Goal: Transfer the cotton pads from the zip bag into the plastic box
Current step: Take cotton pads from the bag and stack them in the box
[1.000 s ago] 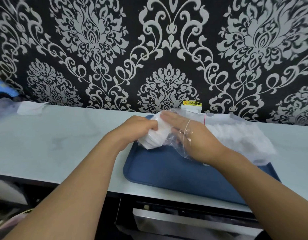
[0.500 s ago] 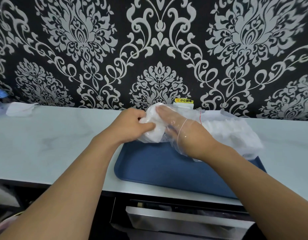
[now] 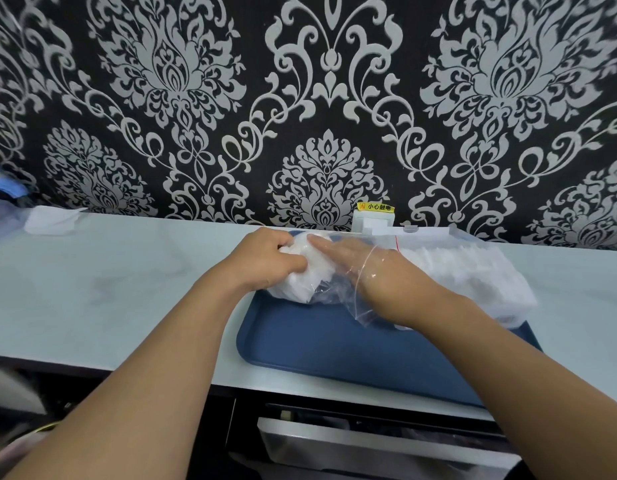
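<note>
Left hand [image 3: 265, 261]: grip clamped on a bunch of cotton pads [image 3: 302, 282]
Right hand [image 3: 366, 271]: inside the zip bag [image 3: 466, 271], fingers flat on the pads
Tray [image 3: 335, 344]: blue, on the bench [image 3: 109, 289]

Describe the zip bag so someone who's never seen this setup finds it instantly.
Start at the blue tray on the pale counter. The zip bag is the crinkled clear film at the tray's far side, with the right hand inside it. Unlike the rigid plastic box of white pads beside it, it is limp and see-through.
</note>
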